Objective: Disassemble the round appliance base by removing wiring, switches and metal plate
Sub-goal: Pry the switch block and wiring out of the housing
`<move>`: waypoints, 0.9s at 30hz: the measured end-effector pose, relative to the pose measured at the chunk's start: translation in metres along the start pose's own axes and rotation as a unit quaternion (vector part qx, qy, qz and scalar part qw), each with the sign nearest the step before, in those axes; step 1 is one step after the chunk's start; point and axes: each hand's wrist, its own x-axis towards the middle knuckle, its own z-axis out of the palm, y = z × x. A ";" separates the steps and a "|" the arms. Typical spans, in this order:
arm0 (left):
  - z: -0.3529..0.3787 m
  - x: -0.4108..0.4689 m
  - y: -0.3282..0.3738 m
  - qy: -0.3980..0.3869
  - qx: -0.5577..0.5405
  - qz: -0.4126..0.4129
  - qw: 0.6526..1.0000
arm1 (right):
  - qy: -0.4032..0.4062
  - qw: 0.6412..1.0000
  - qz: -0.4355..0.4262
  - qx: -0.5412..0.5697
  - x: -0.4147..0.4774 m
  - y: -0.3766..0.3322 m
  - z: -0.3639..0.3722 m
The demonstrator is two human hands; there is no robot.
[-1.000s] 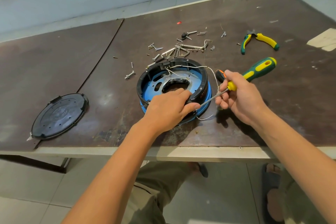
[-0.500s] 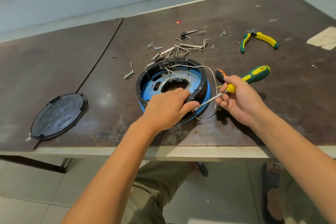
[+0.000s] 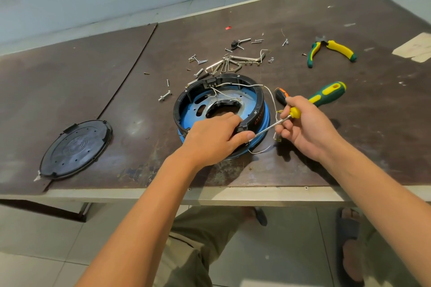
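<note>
Bracing the round appliance base (image 3: 257, 109) near the front edge of the table (image 3: 349, 147), I am pressing my left hand (image 3: 214, 137) closed over its near rim, with the thumb lying beside the tool shaft. My right hand (image 3: 307, 128) is wrapped around the green-and-yellow screwdriver (image 3: 326, 95), pinching it near the yellow collar, and the shaft is running toward the rim just beside the left thumb; the tip is hidden, so I cannot tell what it is engaging. The white wiring (image 3: 268, 93) is looping out of the base over the far-right wall and trailing onto the table beside my right hand. I am judging the main risk as the tip slipping off its seat under side load and striking the left thumb, since the two are almost touching. Levering too hard could also crack the black rim or snag the loose wire. Loose screws (image 3: 198, 72) and the pliers (image 3: 331, 50) are lying well clear behind the base, and the detached black cover (image 3: 74, 149) is resting apart to the left.
</note>
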 end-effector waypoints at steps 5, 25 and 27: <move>0.002 0.002 0.000 -0.006 0.012 -0.015 1.000 | -0.062 0.994 -0.090 -0.014 -0.003 -0.014 -0.010; 0.005 0.002 0.011 0.048 0.016 -0.015 0.999 | -0.076 0.810 -0.348 -0.467 -0.051 0.009 0.044; 0.006 0.002 0.010 0.044 0.014 -0.012 0.999 | -0.070 0.805 -0.347 -0.477 -0.053 0.008 0.045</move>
